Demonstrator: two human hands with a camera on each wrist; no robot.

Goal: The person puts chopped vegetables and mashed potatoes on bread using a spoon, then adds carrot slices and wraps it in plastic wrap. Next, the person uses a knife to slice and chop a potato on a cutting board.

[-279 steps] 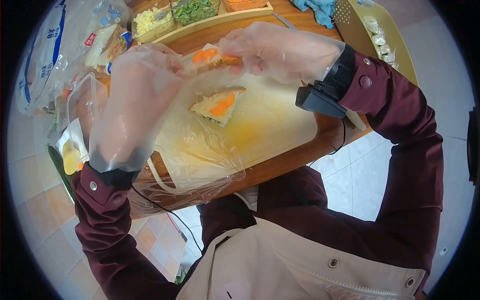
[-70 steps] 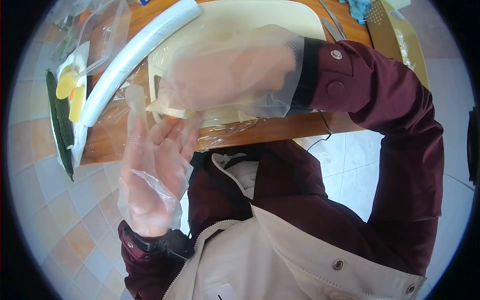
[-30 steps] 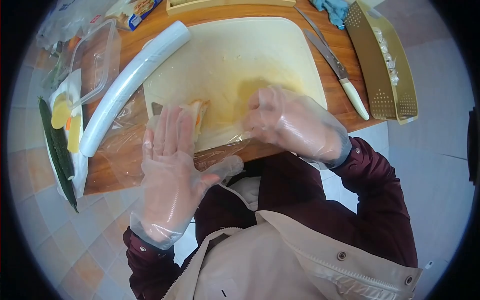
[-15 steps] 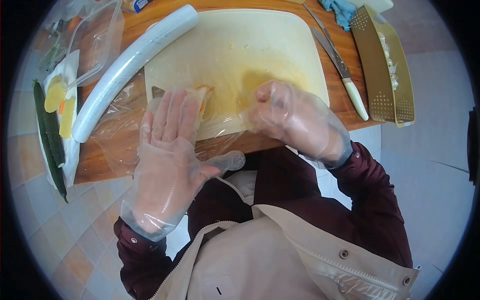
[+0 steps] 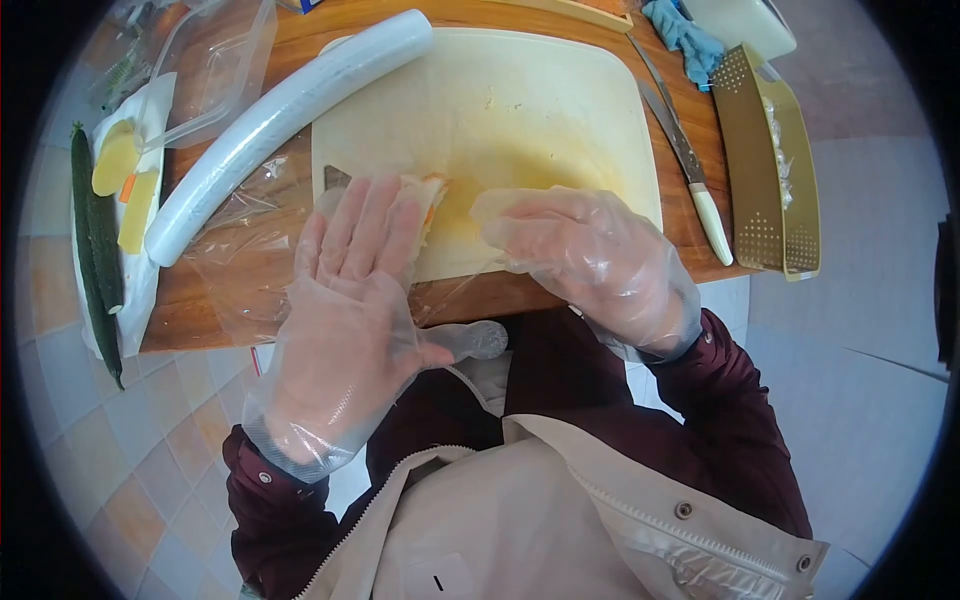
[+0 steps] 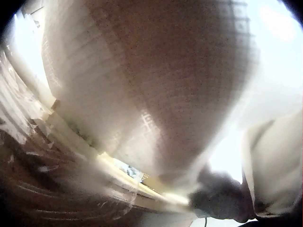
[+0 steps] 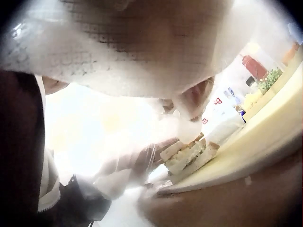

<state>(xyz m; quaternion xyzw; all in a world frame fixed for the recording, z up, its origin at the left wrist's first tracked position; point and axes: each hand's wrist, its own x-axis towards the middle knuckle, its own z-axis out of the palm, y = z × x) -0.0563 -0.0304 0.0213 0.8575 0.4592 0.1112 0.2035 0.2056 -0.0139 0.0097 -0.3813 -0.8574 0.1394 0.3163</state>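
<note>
Both hands wear thin clear plastic gloves. My left hand (image 5: 345, 310) lies with straight fingers against a cut sandwich (image 5: 434, 205) near the board's front left, thumb stretched out to the right. Most of the sandwich is hidden under those fingers; an edge with orange filling shows. In the right wrist view the sandwich (image 7: 187, 158) stands on the board's edge with bread layers and pale filling. My right hand (image 5: 590, 250) is a short way to the right, fingers curled, pinching the edge of plastic wrap (image 5: 465, 290) that stretches toward the sandwich.
The cream cutting board (image 5: 560, 90) fills the middle. A roll of plastic wrap (image 5: 290, 120) lies along its left. Further left are cucumbers (image 5: 98, 240), yellow pieces (image 5: 118, 160) and a clear container (image 5: 220, 80). At right lie a knife (image 5: 690, 165) and a perforated basket (image 5: 755, 170).
The wrap roll came to the board's left, and the sandwich moved to the front left corner under my left hand. Lately both hands stay nearly in place; the right fingers have straightened a little.
</note>
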